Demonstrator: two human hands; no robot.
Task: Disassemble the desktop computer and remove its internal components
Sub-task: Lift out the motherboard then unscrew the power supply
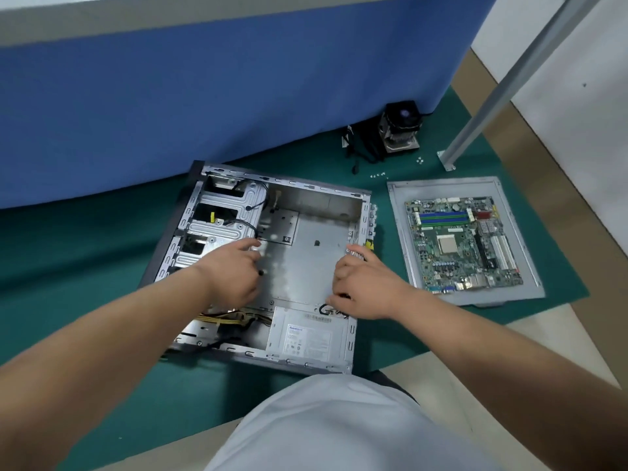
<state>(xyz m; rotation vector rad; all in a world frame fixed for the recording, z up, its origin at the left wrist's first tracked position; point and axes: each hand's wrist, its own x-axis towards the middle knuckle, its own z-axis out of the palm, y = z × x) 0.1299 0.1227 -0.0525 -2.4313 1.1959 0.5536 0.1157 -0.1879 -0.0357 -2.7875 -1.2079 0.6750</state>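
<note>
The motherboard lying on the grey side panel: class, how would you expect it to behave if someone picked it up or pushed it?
The motherboard looks thin and flat, so probably light and fairly stiff. Its exposed slots, chips and rear ports suggest it is fragile, best lifted by the edges. Lying loose on the smooth grey side panel, it would likely slide rather than tip if pushed.
</note>
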